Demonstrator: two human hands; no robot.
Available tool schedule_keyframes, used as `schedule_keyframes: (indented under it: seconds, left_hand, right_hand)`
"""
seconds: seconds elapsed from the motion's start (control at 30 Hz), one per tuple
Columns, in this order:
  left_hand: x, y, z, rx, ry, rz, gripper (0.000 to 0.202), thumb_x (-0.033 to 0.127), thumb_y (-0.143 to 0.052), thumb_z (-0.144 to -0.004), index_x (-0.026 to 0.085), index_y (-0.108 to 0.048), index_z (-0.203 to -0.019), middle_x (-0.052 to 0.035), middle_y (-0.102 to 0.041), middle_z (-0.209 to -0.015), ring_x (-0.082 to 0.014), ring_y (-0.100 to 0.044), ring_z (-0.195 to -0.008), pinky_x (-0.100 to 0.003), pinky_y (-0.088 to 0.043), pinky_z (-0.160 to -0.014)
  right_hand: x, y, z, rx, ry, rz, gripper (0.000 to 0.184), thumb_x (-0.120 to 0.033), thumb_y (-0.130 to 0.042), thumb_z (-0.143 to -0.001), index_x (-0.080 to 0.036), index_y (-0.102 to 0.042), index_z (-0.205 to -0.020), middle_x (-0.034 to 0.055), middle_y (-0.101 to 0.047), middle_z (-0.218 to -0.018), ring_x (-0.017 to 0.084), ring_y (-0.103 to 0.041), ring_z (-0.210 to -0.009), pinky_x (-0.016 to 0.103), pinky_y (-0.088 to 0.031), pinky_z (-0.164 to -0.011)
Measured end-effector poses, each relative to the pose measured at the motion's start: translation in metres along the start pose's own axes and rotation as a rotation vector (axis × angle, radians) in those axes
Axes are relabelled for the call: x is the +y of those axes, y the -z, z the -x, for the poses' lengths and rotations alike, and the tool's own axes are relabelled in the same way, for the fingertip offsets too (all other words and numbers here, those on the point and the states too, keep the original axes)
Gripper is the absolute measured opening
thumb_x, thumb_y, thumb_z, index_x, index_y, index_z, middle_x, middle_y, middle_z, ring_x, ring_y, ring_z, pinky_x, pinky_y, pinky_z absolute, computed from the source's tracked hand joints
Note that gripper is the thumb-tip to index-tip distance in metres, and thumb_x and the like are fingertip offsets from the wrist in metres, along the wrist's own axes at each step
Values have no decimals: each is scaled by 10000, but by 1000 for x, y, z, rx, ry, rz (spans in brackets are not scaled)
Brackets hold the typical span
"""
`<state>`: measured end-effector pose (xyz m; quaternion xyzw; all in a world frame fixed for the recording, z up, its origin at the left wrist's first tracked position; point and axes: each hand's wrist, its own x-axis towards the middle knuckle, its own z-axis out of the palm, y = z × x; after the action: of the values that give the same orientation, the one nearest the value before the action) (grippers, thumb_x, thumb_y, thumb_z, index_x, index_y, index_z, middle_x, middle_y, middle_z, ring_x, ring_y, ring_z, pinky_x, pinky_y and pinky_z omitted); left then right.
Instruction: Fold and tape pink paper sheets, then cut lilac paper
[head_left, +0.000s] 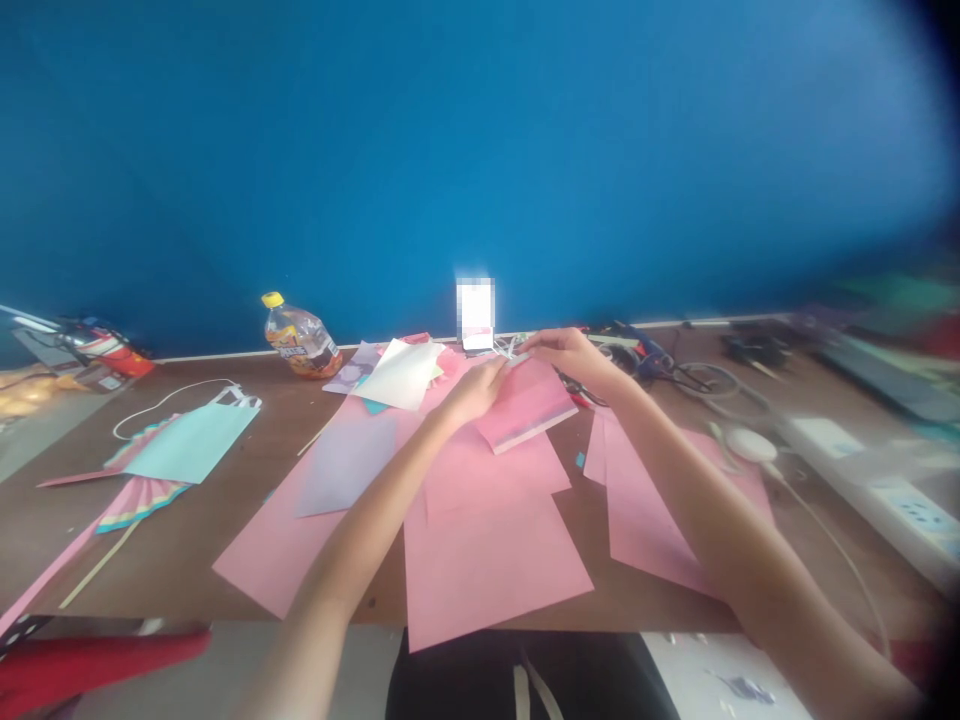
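Both my hands reach to the far middle of the desk, over a pink paper pad [525,408] with a pale front edge. My left hand [480,386] has its fingers closed at the pad's far left corner. From the right, my right hand [568,350] arches over with its fingertips pinched close to the left ones. Between the fingertips is a small whitish piece [517,358], too small to name. Large pink sheets [487,570] spread beneath my forearms. A lilac sheet [349,465] and a cream sheet [400,374] lie left of my left hand.
A lit phone [477,315] leans at the blue wall. A bottle with yellow cap [300,338] stands back left, near a pleated paper fan [146,495] and light-blue sheet [193,442]. Cables [705,378], a white round charger [752,445] and a power strip [911,515] occupy the right.
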<state>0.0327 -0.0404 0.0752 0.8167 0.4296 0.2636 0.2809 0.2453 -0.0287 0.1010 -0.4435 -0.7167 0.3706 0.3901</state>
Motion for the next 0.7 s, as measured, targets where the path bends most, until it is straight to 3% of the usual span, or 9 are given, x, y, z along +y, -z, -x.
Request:
schedule_keyframes:
  seconds: [0.33,0.5,0.7]
  left_hand:
    - [2,3,-6,-47,6,234,484,546,-316,-984,157,-597,-921,-82,-645,-973,-208,-584,-916,-340,-484,-859]
    - [-1,4,-4,-132,28,348,431,513,-368,-979,164,-617,-1020,-89,-641,-1048,-213,-593,-988,-351,-481,-908]
    - [-1,1,-4,-151,18,258,365,419,-358,-993,172,-575,-1153,-87,-630,-1061,-224,-571,-1078,-364,-453,-973]
  right_hand:
    - [-3,9,3,-26,-17,-18,293,-393,-585,-803,-161,-716,-926,41,-660,-773,133,-497,-608,259,-322,-547]
    - [-3,10,3,-48,19,-5,338,-444,-588,-820,-149,-703,-940,54,-663,-800,146,-519,-651,264,-350,-575]
    - [-1,9,3,-55,50,52,397,-495,-530,-861,-154,-700,-972,65,-670,-866,154,-521,-685,265,-357,-589]
